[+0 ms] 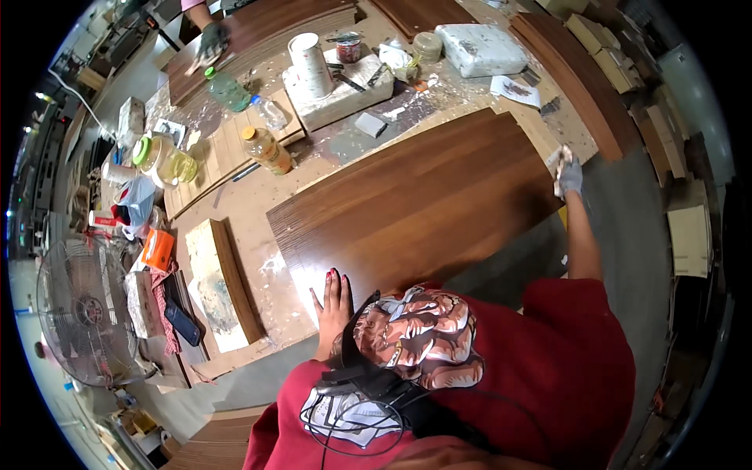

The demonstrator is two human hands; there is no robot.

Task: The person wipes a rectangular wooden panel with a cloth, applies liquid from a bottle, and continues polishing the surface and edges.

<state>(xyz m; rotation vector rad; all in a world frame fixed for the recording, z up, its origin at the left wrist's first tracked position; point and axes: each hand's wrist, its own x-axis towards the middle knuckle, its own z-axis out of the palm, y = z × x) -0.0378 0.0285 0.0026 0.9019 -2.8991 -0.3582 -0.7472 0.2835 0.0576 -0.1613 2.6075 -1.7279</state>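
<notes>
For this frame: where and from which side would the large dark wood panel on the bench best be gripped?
Probably by its two short ends. The dark wood panel lies flat and long across the workbench; its right end overhangs near the gloved right hand, so fingers can curl under there. The left hand rests flat on the near-left corner.

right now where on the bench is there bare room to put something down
Free: the brown panel between the left hand and right hand, and the bench strip between it and the small board. Crowded: the far side around the bottles and foam block.
</notes>
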